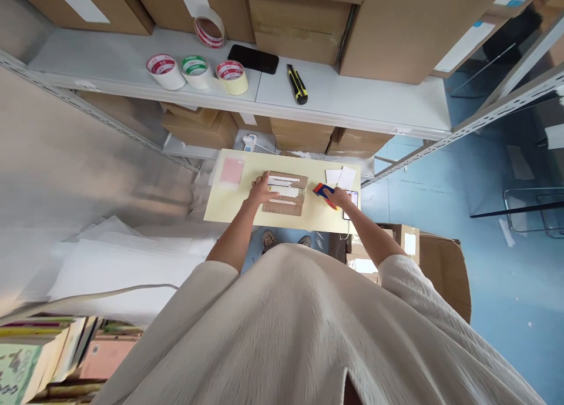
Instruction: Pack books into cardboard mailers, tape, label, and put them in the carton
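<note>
One camera, worn on the person's head, gives a wide view facing forward and steeply down. The off-white shirt (304, 323) is nearest, spreading large around 6 o'clock. Beyond it, the desk (220, 202) sits near the middle of the frame, farther from the lens, with the left hand (263, 190) just toward 9 o'clock and the right hand (339, 198) toward 3 o'clock. The metal shelf (379, 102) crosses from 10 to 2 o'clock, seen from above and appearing closer than the desk. Blue floor (493, 264) fills the outlook from 3 to 4 o'clock; books (22, 364) edge in at 8 o'clock.
</note>
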Motion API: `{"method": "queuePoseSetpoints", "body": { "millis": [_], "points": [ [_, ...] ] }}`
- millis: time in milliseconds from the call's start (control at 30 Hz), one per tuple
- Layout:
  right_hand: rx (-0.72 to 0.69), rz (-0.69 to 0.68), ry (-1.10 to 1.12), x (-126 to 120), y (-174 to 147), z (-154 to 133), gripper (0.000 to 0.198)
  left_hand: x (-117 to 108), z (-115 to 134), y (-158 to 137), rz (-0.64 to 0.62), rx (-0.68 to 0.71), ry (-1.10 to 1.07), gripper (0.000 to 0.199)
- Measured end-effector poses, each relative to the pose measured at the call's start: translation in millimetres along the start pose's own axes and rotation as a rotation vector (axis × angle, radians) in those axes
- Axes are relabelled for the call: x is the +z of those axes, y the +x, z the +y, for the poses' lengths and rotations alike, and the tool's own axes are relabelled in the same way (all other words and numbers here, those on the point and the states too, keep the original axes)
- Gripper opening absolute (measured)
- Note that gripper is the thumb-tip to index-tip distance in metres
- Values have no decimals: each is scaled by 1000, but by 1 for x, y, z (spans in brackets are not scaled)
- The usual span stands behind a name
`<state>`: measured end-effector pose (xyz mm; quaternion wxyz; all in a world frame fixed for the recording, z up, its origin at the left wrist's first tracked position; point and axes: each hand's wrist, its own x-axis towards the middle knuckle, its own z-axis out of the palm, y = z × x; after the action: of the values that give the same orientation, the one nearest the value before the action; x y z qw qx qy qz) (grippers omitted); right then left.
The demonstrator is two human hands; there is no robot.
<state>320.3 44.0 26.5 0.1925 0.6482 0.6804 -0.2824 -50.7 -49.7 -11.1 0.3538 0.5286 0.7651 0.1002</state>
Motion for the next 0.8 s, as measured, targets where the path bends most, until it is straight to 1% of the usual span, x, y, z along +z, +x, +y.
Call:
{"method": "queuePoseSetpoints", "body": {
  "millis": [100, 200, 300, 433, 500, 567, 633, 667, 733, 800],
  "points": [
    [33, 10, 76, 7, -1, 0, 48, 2, -2, -1, 11, 9, -8, 145],
    [18, 69, 37, 20, -4, -5, 49, 3, -3, -5, 19, 4, -6, 142],
    [43, 107, 5, 32, -6, -8, 48, 6, -4, -10, 57, 21, -12, 140],
    [84, 98, 26, 43, -9, -10, 44, 9, -5, -20, 104, 79, -57, 138],
    [77, 142, 64, 45, -13, -15, 44, 9, -5, -24, 123, 104, -89, 137],
    [60, 214, 101, 45, -18, -27, 46, 9, -6, -26, 124, 108, -119, 138],
    [19, 259, 143, 43, -21, -47, 49, 8, -6, -25, 105, 101, -150, 138],
    [-10, 256, 166, 41, -22, -58, 50, 8, -7, -24, 94, 94, -170, 137],
    [-101, 207, 303, 37, -24, -81, 54, 6, -6, -22, 74, 68, -220, 132],
    [-131, 164, 337, 32, -25, -100, 61, 2, -5, -20, 64, 32, -272, 123]
  ]
}}
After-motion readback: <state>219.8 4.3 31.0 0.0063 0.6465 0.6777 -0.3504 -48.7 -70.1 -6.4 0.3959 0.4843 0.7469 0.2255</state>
